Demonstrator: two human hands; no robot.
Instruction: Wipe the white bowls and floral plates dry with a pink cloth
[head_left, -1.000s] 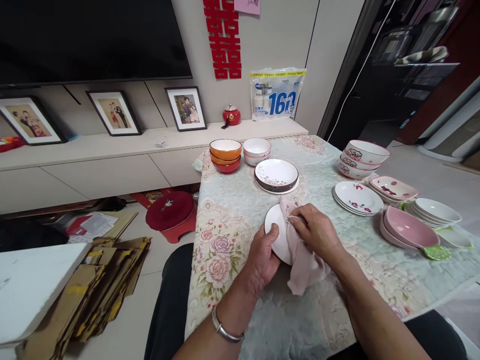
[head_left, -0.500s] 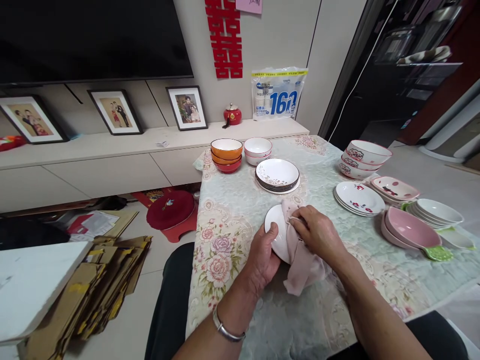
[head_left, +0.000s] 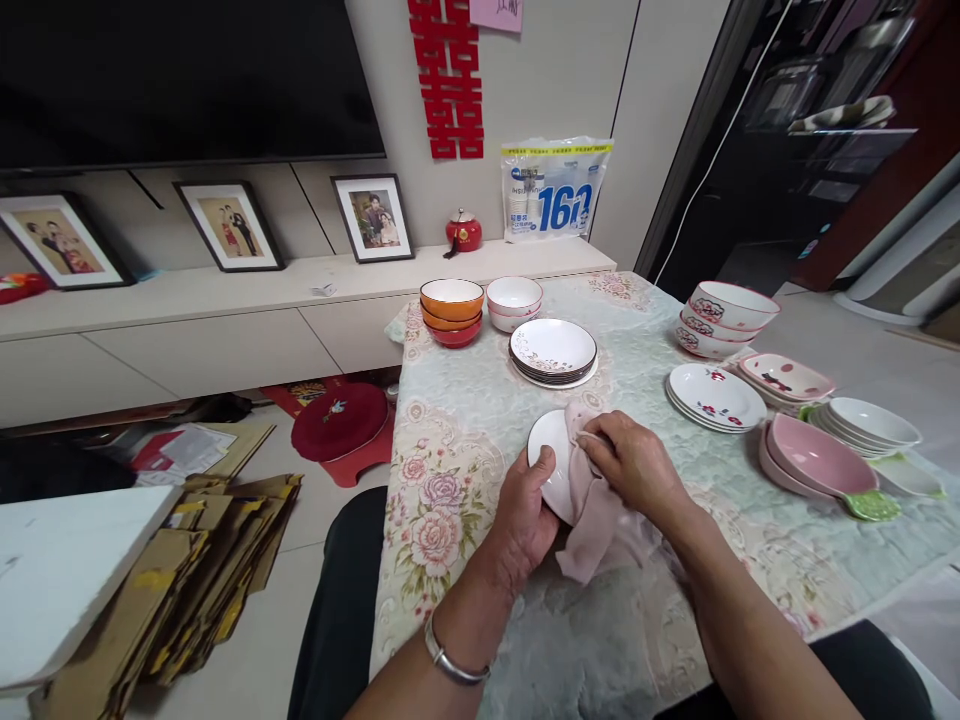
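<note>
A small white plate (head_left: 552, 460) is tilted up above the table in front of me. My left hand (head_left: 529, 505) grips its lower left edge, thumb on the face. Bunched in the fingers of my right hand (head_left: 634, 460), a pale pink cloth (head_left: 596, 525) lies over the plate's right side and hangs below it. Beyond the hands is a stack of brown-rimmed plates (head_left: 553, 348). To the right sit white plates with red flowers (head_left: 716, 395) and pink bowls with a green handle (head_left: 817, 455).
Orange and red bowls (head_left: 452, 305) and white bowls (head_left: 514, 295) stand at the table's back left. Patterned bowls (head_left: 727, 310) are stacked at the back right, near small white bowls (head_left: 874, 422). A red stool (head_left: 341, 425) and flattened cardboard (head_left: 217, 560) are left of the table (head_left: 442, 440).
The hanging end of the cloth has swung a little to the left. Both hands keep nearly the same place on the plate and cloth.
</note>
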